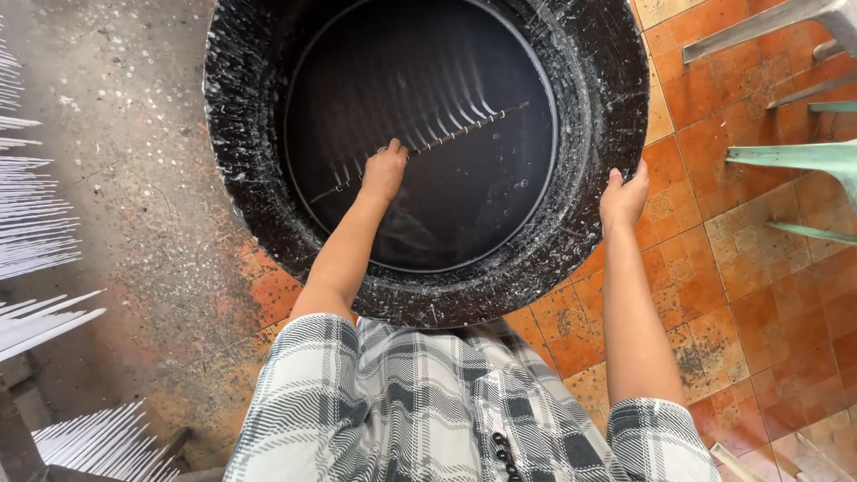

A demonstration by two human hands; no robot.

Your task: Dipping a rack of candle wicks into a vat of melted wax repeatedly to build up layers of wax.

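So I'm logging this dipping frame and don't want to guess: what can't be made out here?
Head view only:
- Thin rods under the rack: lower ends lost in the dark liquid.
- Left hand covers its grip on the rack.
- Tub: top rim cut by the frame edge.
- Right hand: fingertips hidden over the rim.

Floor: orange patterned tiles at right, worn and stained; grey, white-speckled concrete at left. A big black tub, rim spattered white, is set directly on it, straddling both surfaces. Pale green chair legs are seen at right. Racks of white rods are placed along the left edge.
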